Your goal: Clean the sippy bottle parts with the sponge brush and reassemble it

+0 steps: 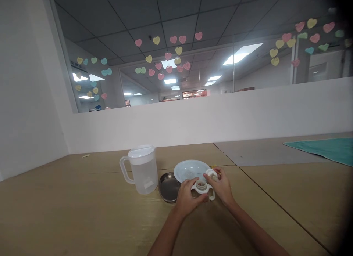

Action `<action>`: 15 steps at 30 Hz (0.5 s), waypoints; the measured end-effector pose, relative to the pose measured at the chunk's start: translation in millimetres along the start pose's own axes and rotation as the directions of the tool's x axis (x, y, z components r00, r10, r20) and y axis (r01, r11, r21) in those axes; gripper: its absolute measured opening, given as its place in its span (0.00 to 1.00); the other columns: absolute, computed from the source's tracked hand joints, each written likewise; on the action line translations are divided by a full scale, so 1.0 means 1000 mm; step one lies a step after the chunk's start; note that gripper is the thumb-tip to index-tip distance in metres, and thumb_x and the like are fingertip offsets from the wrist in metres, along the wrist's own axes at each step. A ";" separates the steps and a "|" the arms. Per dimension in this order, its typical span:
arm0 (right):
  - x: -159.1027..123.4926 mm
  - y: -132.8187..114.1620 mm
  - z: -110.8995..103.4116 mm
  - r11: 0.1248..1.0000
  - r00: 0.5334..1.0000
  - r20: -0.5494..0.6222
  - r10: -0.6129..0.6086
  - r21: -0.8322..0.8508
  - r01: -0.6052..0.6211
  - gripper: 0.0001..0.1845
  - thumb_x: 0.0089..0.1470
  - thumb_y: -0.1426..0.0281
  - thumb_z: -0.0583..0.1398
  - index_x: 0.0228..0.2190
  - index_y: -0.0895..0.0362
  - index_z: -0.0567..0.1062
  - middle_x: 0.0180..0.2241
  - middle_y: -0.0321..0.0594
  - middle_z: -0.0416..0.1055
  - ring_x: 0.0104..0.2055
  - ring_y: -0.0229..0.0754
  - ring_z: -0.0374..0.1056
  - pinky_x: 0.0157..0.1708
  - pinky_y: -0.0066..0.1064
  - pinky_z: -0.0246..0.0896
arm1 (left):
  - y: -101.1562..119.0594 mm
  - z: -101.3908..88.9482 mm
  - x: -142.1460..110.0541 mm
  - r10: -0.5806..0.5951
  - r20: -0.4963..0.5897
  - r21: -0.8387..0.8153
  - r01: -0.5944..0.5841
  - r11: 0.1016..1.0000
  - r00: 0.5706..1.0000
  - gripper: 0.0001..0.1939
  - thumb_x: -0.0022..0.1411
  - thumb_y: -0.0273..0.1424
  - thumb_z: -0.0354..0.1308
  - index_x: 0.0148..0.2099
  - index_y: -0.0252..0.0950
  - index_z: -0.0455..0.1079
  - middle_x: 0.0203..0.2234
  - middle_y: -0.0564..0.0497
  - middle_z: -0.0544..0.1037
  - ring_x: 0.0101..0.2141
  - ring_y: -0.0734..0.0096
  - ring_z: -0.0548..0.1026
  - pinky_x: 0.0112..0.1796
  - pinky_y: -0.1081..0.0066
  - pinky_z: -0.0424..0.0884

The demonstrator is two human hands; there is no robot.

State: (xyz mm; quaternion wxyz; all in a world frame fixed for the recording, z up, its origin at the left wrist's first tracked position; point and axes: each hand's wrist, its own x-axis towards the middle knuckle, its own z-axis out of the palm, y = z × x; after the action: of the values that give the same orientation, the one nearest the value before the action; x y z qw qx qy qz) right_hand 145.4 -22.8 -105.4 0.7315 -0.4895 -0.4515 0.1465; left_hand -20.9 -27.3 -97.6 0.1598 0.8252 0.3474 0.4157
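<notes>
My left hand [189,197] is closed around a small clear baby bottle [201,185] with a white two-handled collar, its mouth uncovered and facing up. Just above and to the right of that mouth, my right hand [223,188] pinches a white bottle cap [211,173], apart from the bottle. Part of the cap is covered by my fingers. Behind both hands stands a pale bowl [183,167]; a clear item inside it is too indistinct to name. An oval metal dish [167,188] lies to the left of my left hand.
A translucent lidded pitcher [145,175] stands left of the metal dish, its handle to the left. Something small and yellow [214,166] shows behind my right hand. A green cloth [325,148] lies at the far right. A white wall [165,125] bounds the table's back.
</notes>
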 end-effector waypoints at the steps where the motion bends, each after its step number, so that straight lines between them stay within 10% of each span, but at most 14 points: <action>1: 0.000 0.000 0.001 1.000 0.998 0.060 0.002 0.018 -0.003 0.26 0.35 0.56 0.66 0.34 0.56 0.67 0.32 0.38 0.68 0.34 0.42 0.67 0.34 0.34 0.65 | 0.000 0.000 0.000 0.002 0.000 0.001 -0.002 1.000 1.000 0.29 0.48 0.42 0.62 0.52 0.39 0.67 0.44 0.45 0.74 0.46 0.59 0.70 0.49 0.60 0.65; 15: -0.002 -0.005 -0.001 0.985 0.982 0.171 0.077 0.140 -0.102 0.24 0.41 0.53 0.63 0.35 0.58 0.73 0.34 0.43 0.74 0.36 0.45 0.71 0.36 0.35 0.68 | 0.003 -0.001 -0.001 0.049 0.000 0.027 -0.049 0.998 0.999 0.25 0.50 0.44 0.61 0.51 0.41 0.68 0.44 0.47 0.74 0.45 0.60 0.69 0.48 0.61 0.65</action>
State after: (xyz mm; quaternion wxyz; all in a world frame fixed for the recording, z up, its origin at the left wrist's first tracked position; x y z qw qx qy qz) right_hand 144.2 -27.0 -102.6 0.7186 -0.4399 -0.4758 0.2523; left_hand -20.6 -30.0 -96.0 0.1382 0.8355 0.3325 0.4152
